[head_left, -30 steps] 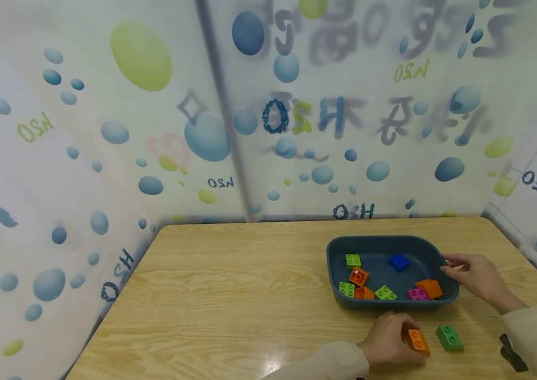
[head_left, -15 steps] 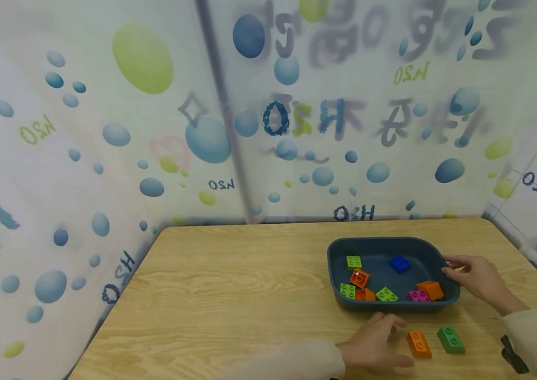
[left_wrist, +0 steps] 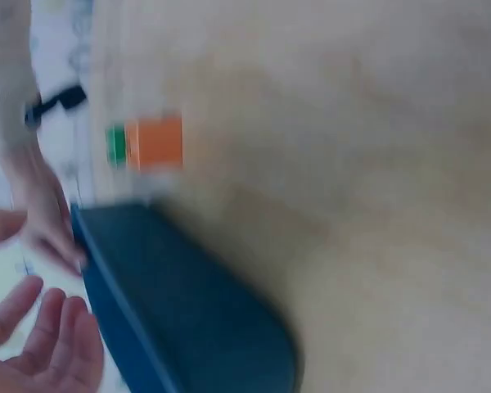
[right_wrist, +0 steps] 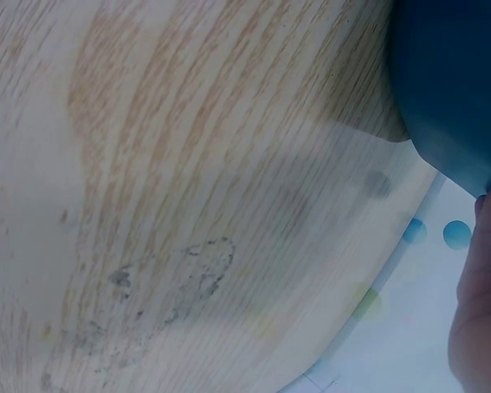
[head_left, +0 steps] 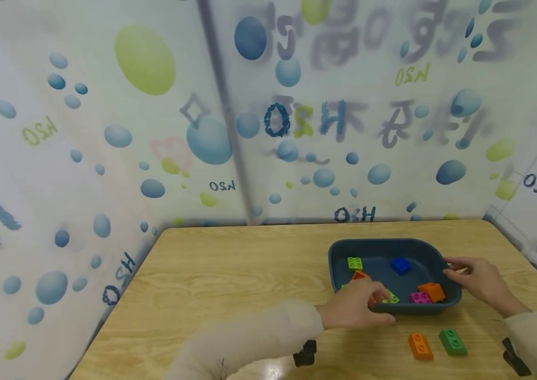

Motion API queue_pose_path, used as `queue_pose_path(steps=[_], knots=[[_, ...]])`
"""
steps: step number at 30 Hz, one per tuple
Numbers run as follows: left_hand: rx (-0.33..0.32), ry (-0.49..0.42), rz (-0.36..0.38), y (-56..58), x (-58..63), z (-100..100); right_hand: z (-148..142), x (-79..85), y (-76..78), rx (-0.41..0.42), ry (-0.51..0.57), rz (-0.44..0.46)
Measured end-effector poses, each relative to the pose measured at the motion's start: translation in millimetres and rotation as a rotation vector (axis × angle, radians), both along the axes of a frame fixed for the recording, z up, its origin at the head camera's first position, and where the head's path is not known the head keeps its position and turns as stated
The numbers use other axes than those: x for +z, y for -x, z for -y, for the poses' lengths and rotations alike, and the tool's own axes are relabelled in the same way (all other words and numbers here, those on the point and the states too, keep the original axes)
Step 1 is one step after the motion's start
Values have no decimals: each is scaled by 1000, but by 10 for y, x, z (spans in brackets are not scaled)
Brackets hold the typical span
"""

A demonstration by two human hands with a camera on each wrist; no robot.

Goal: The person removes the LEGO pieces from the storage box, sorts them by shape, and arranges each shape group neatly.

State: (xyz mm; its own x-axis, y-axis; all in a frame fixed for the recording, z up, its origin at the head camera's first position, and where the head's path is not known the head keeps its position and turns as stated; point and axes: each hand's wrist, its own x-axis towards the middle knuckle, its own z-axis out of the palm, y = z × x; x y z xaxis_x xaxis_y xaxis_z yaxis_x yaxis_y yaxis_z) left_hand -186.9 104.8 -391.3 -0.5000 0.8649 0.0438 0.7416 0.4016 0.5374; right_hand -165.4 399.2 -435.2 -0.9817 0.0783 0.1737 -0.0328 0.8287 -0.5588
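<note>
In the head view, a dark blue plastic tray [head_left: 377,310] holds several toy building blocks. My left hand [head_left: 351,306] hangs over its near left rim, partly hiding a red-orange block [head_left: 360,275] and light green ones. The left wrist view shows its fingers [left_wrist: 45,336] loosely spread with nothing between them. My right hand [head_left: 479,282] pinches the tray's right rim between thumb and fingers. On the table in front of the tray lie an orange block [head_left: 421,346] and a green block [head_left: 452,342], side by side with a small gap.
Inside the tray are a light green block [head_left: 355,263] at the back left, a blue block [head_left: 401,265], a pink block [head_left: 420,298] and an orange block [head_left: 432,291]. A wooden table [head_left: 230,274] extends left, with patterned walls [head_left: 201,105] around it.
My left hand has let go of the orange block, leaving it beside the green one, and moved left and up over the tray. The right hand stays at the tray's rim.
</note>
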Motion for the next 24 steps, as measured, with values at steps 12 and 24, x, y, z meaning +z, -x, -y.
queue_pose_path(steps=[12,24], knots=[[97,99,26,561,27,-171,-8,-7,15,-11,-9,14],[146,202,-17,768,-233,-359,0,-4,10,1,-2,12]])
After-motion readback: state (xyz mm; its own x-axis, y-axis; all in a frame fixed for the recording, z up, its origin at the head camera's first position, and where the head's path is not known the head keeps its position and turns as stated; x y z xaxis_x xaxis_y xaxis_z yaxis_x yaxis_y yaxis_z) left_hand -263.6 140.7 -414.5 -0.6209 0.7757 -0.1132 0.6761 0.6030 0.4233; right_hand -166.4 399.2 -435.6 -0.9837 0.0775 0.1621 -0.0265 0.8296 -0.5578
